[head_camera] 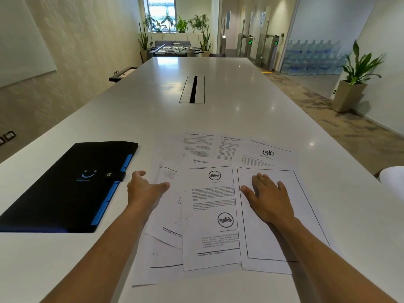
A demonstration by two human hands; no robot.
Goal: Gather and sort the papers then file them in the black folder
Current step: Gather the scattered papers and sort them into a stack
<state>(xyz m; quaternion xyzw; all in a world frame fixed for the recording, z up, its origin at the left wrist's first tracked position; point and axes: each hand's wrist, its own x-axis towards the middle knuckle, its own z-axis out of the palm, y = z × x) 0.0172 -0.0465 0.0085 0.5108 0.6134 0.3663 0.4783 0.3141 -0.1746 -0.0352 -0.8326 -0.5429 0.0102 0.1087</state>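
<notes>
Several printed papers (pixel 209 215) lie spread and overlapping on the white table (pixel 166 114) in front of me. A black folder (pixel 65 186) with blue tabs and a snap strap lies shut to their left. My left hand (pixel 145 189) hovers open at the left edge of the papers, between them and the folder, holding nothing. My right hand (pixel 267 196) lies flat, fingers apart, on a bordered, mostly blank sheet (pixel 282 239) at the right of the spread.
A cable hatch (pixel 192 89) is set in the table's middle, beyond the papers. A white object (pixel 393 178) shows at the table's right edge. A potted plant (pixel 352 84) stands on the floor to the right.
</notes>
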